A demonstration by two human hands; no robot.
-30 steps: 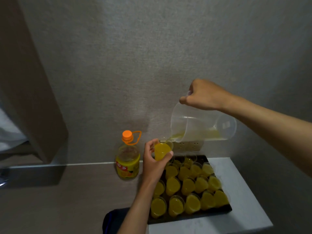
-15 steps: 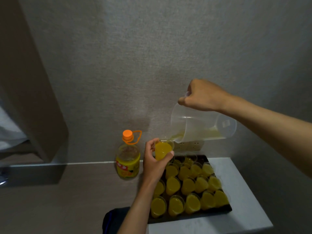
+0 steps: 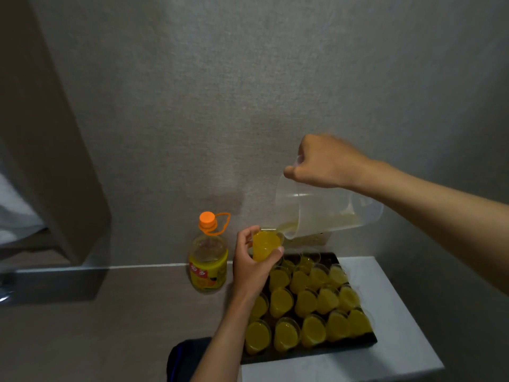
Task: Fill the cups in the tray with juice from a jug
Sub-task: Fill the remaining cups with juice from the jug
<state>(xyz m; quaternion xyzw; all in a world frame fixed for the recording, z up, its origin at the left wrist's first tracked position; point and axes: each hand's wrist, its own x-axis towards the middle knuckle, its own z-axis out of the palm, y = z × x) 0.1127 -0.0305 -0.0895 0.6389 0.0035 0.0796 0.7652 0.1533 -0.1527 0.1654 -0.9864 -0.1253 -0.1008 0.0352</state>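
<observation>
Head view of a pouring step. The left hand (image 3: 252, 267) curls thumb and fingers round a small clear plastic cup (image 3: 265, 245), nearly full of orange juice, held upright above the far left corner of a black rectangular tray (image 3: 311, 354). The right hand (image 3: 326, 162) clasps the handle of a translucent plastic measuring jug (image 3: 327, 213), tipped steeply so that its spout rests just at the cup's rim; a shallow pool of pale yellow juice lies along the jug's lower wall. The tray sits on a white box-shaped surface (image 3: 385, 354) and carries close-packed rows of small clear cups filled with orange juice (image 3: 305, 304); whether the farthest ones are full cannot be told. A clear plastic juice bottle with an orange cap and yellow label (image 3: 208, 260) stands upright on the grey-brown counter (image 3: 96, 326), just left of the left hand.
</observation>
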